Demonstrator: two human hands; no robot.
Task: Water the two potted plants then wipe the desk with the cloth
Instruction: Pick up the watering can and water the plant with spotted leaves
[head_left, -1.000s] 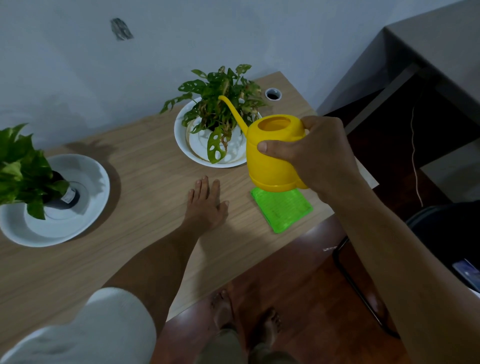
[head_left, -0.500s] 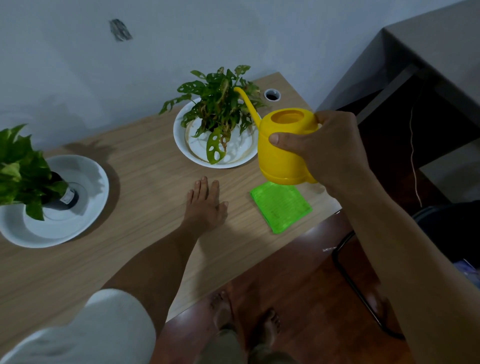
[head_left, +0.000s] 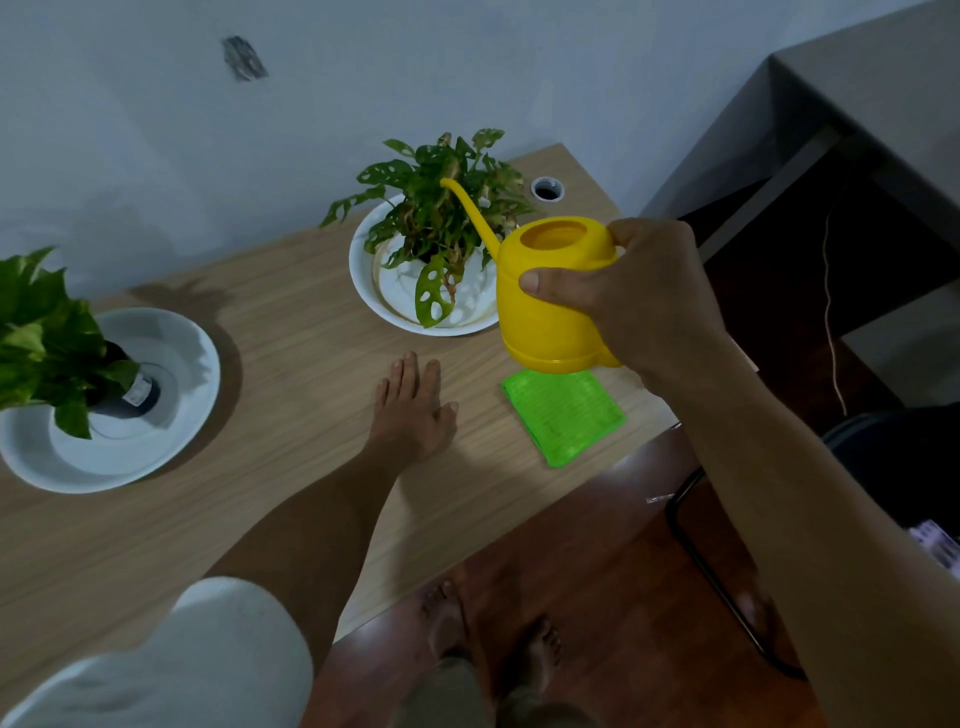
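Note:
My right hand (head_left: 644, 296) grips a yellow watering can (head_left: 545, 301) held above the desk, its thin spout reaching up into the leaves of the holed-leaf plant (head_left: 441, 208). That plant stands in a white dish (head_left: 363, 280) at the back of the desk. A second leafy plant (head_left: 41, 332) in a dark pot stands in another white dish (head_left: 171, 415) at the left. The green cloth (head_left: 563, 415) lies flat near the desk's right front edge, just under the can. My left hand (head_left: 413, 410) rests flat on the wooden desk (head_left: 291, 353), fingers apart, holding nothing.
A round cable hole (head_left: 546, 188) sits in the desk's back right corner. A grey table (head_left: 857, 104) stands to the right, with a dark chair (head_left: 893, 457) below it. My bare feet (head_left: 488, 634) are on the wooden floor by the desk's front edge.
The watering can moved right and up half a second ago, then came back a little left; its spout now sits over the holed-leaf plant. My left hand stayed still.

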